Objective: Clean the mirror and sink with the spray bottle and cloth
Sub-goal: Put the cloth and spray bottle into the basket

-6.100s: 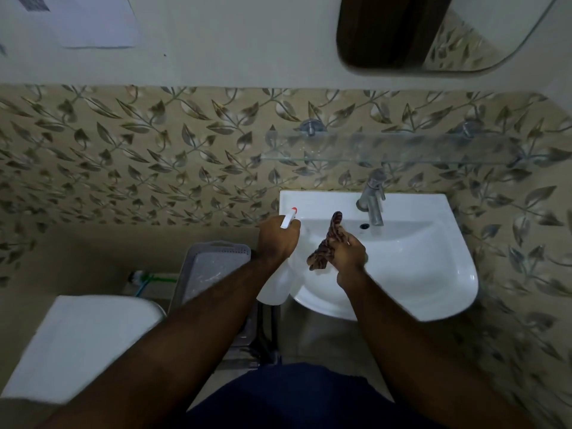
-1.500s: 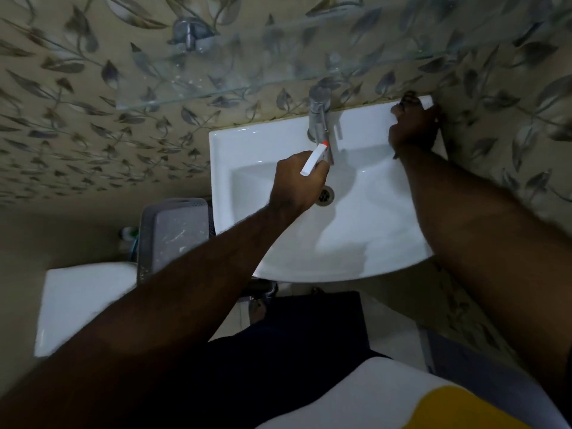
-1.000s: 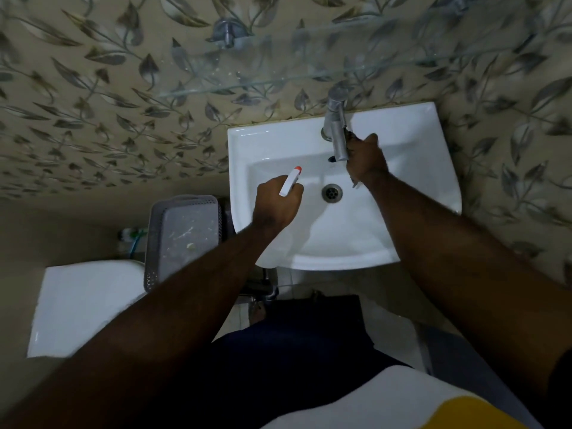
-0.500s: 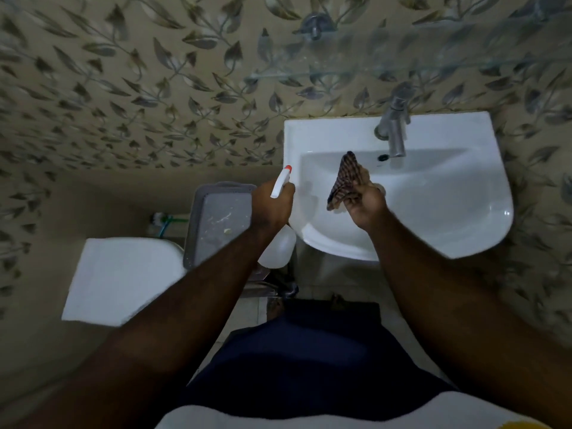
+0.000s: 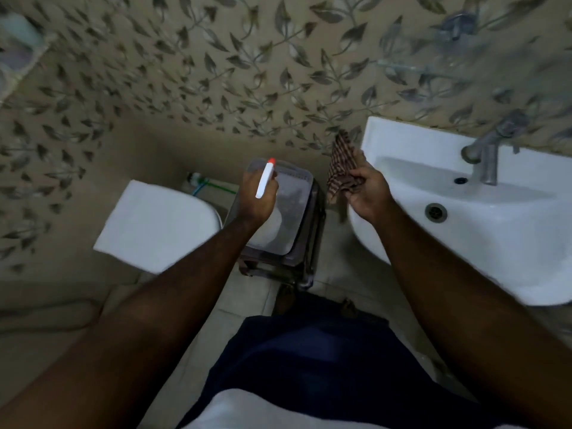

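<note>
Leaf-patterned tiles (image 5: 216,72) cover the bathroom wall behind everything, and pale floor tiles show below between the fixtures. Nearest the camera are dark blue shorts (image 5: 309,360) and two bare forearms reaching forward from the bottom corners. Farther out, the left hand (image 5: 255,199) is closed around the neck of the spray bottle (image 5: 269,212), whose white trigger head with a red tip (image 5: 271,161) points up and away from the body; the bottle's pale rounded body hangs below the fist, over a grey lidded bin (image 5: 291,187) that stands on the floor. Just right of it, the right hand (image 5: 366,193) has its fingers (image 5: 356,174) pinched on a brown checked cloth (image 5: 340,168), which is bunched and stands up from the grip, close beside the left rim of the white sink (image 5: 495,243); whether cloth and rim touch cannot be told. That basin fills the right side, with its round drain (image 5: 435,212) near the middle, a small overflow hole (image 5: 460,180) behind it, and a metal tap (image 5: 486,156) at the back edge. Left of the bin lies a white toilet tank lid (image 5: 154,224), with a green hose fitting (image 5: 210,182) between it and the wall. Higher on the wall at the right, a glass shelf (image 5: 433,66) on a metal bracket is blurred. No mirror shows in this view.
</note>
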